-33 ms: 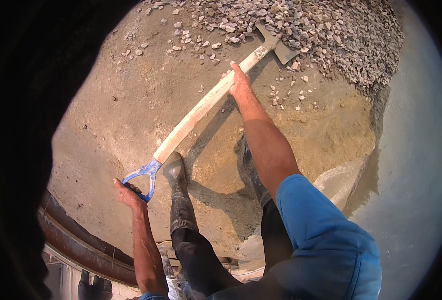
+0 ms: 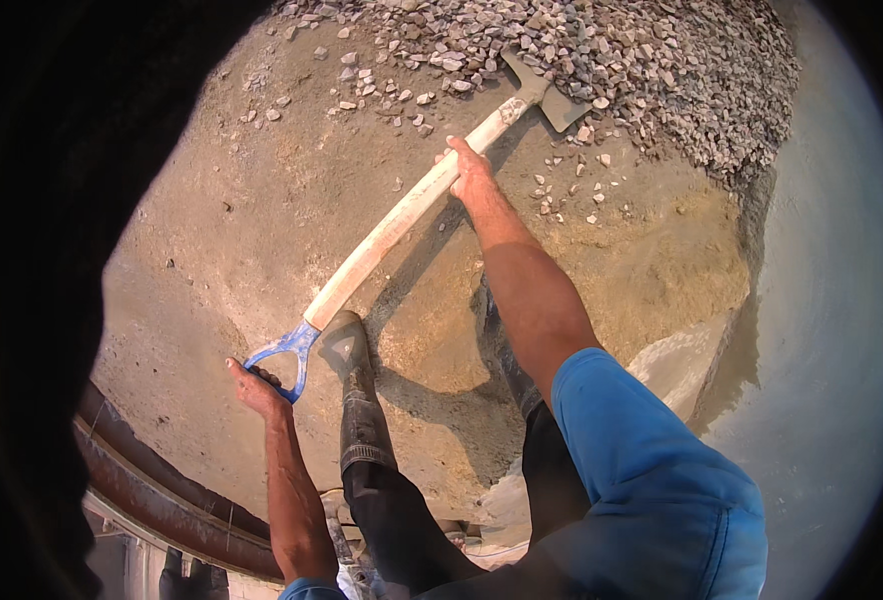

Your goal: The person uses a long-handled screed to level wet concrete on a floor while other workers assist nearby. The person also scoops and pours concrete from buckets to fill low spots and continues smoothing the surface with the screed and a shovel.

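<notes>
A shovel (image 2: 382,240) with a pale wooden shaft slants from lower left up to the far right. My left hand (image 2: 259,386) is closed round its blue D-shaped grip (image 2: 292,343). Farther up the shaft, my right hand (image 2: 470,170) wraps round the wood, short of the metal blade. The blade (image 2: 560,107) meets the near edge of a heap of grey-pink crushed stone (image 2: 662,80); part of its edge is hidden among the stones.
Sandy, packed ground (image 2: 232,220) lies under the shovel, with scattered stones by the heap. My boot (image 2: 347,345) stands beside the shaft. A smooth grey surface (image 2: 822,350) runs along the right. A rusty curved metal edge (image 2: 162,490) is at lower left.
The view has shifted slightly. My right hand sits a touch lower on the shaft, a little farther from the blade. The left hand keeps its hold on the grip.
</notes>
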